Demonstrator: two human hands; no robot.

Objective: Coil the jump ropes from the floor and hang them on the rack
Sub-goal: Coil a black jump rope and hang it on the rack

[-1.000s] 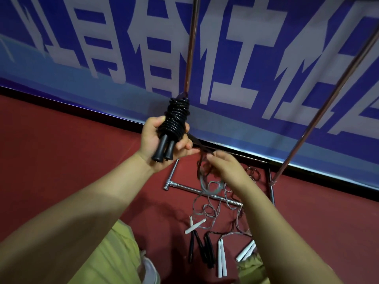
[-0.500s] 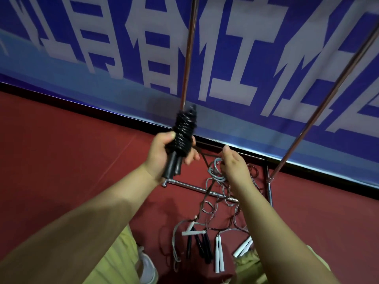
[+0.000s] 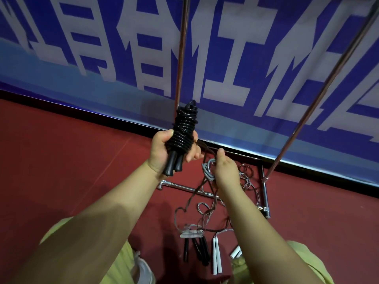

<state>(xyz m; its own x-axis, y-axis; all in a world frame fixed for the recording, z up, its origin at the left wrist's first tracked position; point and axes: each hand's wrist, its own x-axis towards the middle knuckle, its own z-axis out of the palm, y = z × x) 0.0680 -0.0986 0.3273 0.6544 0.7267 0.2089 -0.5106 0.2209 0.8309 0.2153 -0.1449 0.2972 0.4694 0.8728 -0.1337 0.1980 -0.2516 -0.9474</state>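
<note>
Spreading across the left of the frame, red floor (image 3: 61, 160) lies bare up to the blue banner (image 3: 102, 83). At centre the left hand (image 3: 164, 152) grips a coiled black rope (image 3: 183, 130), handles poking below the fist, beside the rack's left pole (image 3: 182, 48). The right hand (image 3: 224, 171) pinches grey cord (image 3: 207, 171). Loose ropes (image 3: 205, 238) lie below; the right pole (image 3: 320, 95) slants away.

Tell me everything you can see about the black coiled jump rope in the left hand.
The black jump rope is a glossy, plastic-looking cord wound in tight turns into an upright bundle, a small loop poking out on top. Its two black handles stick out below, side by side. The left hand grips the bundle's lower part; it is held up in front of a rack pole.
</note>
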